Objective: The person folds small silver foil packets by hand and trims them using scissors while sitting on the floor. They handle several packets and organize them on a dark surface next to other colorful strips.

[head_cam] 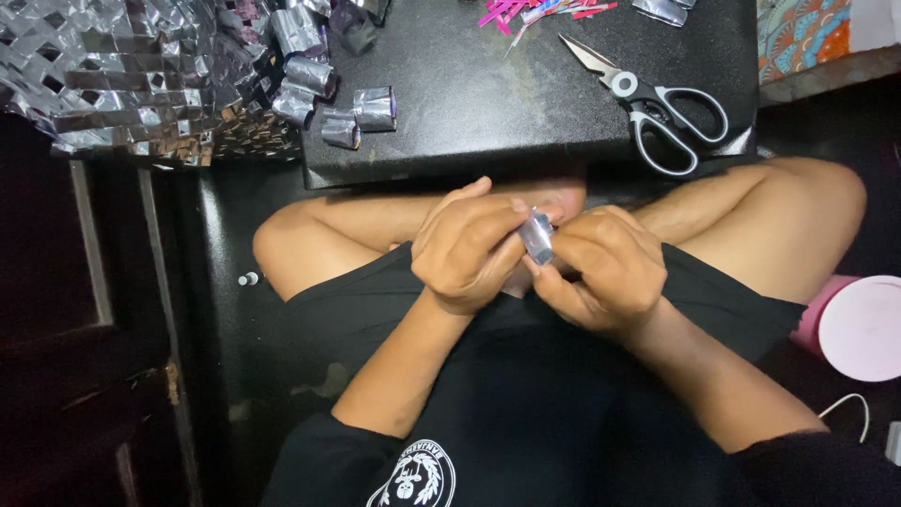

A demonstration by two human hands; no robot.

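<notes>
A small silver foil piece [537,235] is pinched between two bare hands above crossed legs.

The foil piece is held at the centre of the view, gripped from nine o'clock by the curled fingers of the left hand [465,249] and from three o'clock by the thumb and fingertips of the right hand [601,272]; both sets of fingers are pressed together on it. At twelve o'clock a black board [488,103] is seen, with scissors [657,103] lying at one o'clock and folded foil pieces [352,113] at eleven o'clock. A woven silver foil sheet [122,75] is spread at ten o'clock. A pink round container [859,324] sits at three o'clock.
</notes>
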